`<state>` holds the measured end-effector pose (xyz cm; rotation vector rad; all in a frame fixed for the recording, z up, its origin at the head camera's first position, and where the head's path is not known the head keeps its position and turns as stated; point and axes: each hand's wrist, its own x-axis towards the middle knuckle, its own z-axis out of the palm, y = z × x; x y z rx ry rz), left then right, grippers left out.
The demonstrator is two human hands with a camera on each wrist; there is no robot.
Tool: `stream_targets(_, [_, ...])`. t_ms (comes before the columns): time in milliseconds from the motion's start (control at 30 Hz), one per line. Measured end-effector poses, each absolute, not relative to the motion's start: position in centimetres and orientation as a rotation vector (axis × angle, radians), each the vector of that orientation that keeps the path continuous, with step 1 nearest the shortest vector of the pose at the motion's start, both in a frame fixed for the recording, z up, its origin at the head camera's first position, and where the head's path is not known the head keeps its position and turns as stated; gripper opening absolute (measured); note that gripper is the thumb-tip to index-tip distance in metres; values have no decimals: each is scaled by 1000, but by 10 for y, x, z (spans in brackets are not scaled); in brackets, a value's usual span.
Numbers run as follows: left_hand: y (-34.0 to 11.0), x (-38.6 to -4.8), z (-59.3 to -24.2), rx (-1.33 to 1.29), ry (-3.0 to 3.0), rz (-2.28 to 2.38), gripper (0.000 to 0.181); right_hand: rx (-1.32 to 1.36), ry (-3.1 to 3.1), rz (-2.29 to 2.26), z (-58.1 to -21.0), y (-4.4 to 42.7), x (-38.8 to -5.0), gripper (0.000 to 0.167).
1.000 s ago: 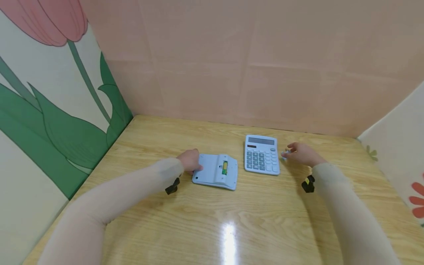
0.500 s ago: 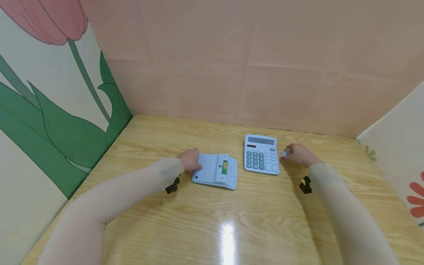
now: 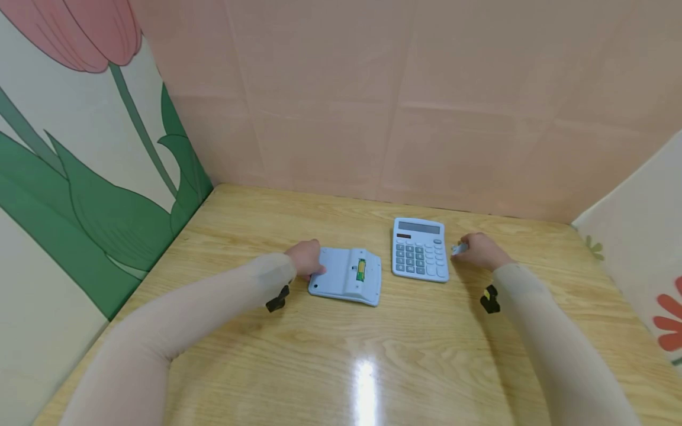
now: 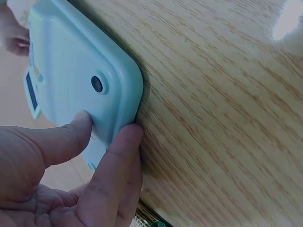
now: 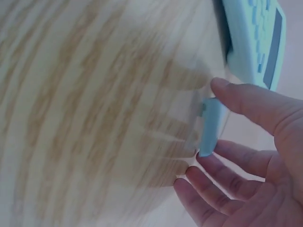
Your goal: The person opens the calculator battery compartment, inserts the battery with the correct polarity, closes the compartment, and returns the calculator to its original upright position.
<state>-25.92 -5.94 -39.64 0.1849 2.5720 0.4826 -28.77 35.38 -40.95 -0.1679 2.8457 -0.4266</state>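
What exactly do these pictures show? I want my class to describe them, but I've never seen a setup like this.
There is no machine here, just a person's bare left hand and right hand. The wide picture is taken from the person's head, looking forward and down. The two close ones are taken from the wrists, each showing that hand's work.

On the table are a face-up calculator and a face-down calculator, whose open slot holds what looks like a battery. The left hand grips the face-down one; the right holds a small pale-blue piece.
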Motion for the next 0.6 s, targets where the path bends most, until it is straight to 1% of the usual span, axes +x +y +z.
stream_targets(267, [-60,-261,-399,180,2560,496,59,-63,2855,-543,-389,347,-280,72])
stream_targets(467, [-60,-261,-400,192,2571,474,59,-116,2891,-601,-363,323,-277,74])
stream_targets(600, [-59,-262,-399,195,2572,463,58,-180,2913,-584,-352,298,-271,76])
